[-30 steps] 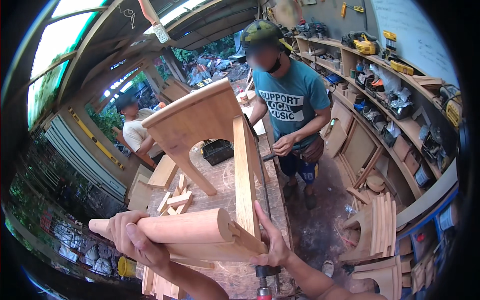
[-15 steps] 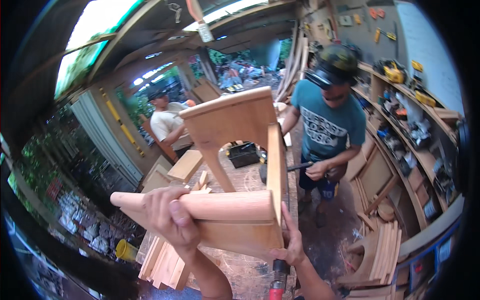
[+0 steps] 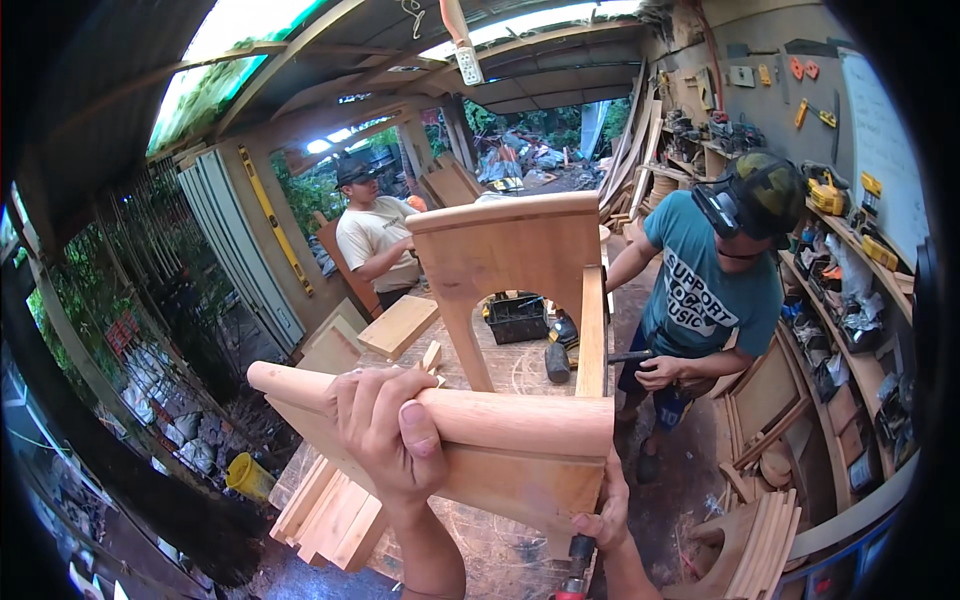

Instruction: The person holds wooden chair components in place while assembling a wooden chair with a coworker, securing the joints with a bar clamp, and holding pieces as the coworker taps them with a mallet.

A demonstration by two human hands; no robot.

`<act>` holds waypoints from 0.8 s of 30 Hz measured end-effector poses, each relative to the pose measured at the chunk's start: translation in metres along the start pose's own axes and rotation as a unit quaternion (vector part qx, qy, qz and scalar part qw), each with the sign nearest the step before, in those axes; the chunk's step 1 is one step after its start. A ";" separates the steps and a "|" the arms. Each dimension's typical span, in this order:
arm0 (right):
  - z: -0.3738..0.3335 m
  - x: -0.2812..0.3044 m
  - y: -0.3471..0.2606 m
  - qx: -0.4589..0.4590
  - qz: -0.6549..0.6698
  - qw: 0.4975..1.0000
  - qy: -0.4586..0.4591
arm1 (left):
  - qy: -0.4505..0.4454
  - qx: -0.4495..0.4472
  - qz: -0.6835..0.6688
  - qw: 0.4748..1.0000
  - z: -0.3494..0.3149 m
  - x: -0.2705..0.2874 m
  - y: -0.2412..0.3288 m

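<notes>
A pale wooden frame (image 3: 510, 250) stands on the workbench, with an arched far panel, a side rail and a near panel topped by a rounded rail. My left hand (image 3: 390, 435) is closed over that rounded rail (image 3: 510, 422), fingers on top and thumb at the near side. At the near panel's right end, my right hand (image 3: 608, 508) wraps the edge, thumb low. Just below its thumb is the red and black handle (image 3: 576, 575) of what looks like a clamp; whether the hand touches it is unclear. A co-worker's hand (image 3: 660, 373) holds a dark bar beyond the frame's right side.
On the workbench (image 3: 470, 545) lie stacked wood strips (image 3: 330, 515), a thick board (image 3: 400, 327), a black tool tray (image 3: 517, 318) and a mallet (image 3: 557, 362). One co-worker (image 3: 700, 280) stands close at right, another (image 3: 375, 235) farther back. Shelves (image 3: 850, 350) line the right wall.
My view has shifted, so the scene sits farther right and the co-workers show more fully. Both my hands keep their places on the wooden frame.
</notes>
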State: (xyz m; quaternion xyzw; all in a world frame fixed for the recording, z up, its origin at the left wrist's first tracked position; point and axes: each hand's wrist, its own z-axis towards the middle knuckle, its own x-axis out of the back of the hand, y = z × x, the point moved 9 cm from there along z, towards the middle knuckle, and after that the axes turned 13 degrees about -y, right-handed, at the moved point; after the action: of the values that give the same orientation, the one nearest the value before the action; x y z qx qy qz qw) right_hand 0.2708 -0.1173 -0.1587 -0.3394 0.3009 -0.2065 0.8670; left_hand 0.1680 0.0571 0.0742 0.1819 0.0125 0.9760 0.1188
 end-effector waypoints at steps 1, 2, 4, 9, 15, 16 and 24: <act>0.000 0.001 0.001 -0.002 0.001 1.000 0.001 | 0.000 0.000 -0.001 1.000 0.000 0.000 0.000; 0.000 0.001 0.002 -0.003 0.000 1.000 0.001 | 0.000 0.001 -0.001 1.000 0.000 -0.001 0.000; -0.001 0.002 0.002 0.001 -0.005 1.000 0.001 | 0.003 0.001 -0.003 1.000 0.000 0.000 0.000; -0.002 0.000 0.002 -0.008 0.005 1.000 0.003 | 0.010 0.005 -0.006 1.000 -0.001 0.000 -0.002; -0.002 0.003 0.003 0.015 0.004 1.000 0.012 | 0.009 0.012 -0.003 1.000 0.000 -0.001 -0.001; -0.002 0.004 0.002 0.028 0.001 0.999 0.017 | 0.010 0.013 -0.003 1.000 0.000 -0.001 -0.001; -0.005 0.002 0.003 -0.009 0.003 1.000 0.020 | -0.002 0.009 0.017 1.000 0.001 0.001 0.004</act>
State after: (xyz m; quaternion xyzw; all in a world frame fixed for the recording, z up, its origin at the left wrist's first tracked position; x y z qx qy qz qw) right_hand 0.2697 -0.1187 -0.1643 -0.3421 0.3212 -0.2080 0.8582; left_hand 0.1664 0.0530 0.0753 0.1855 0.0174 0.9774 0.1003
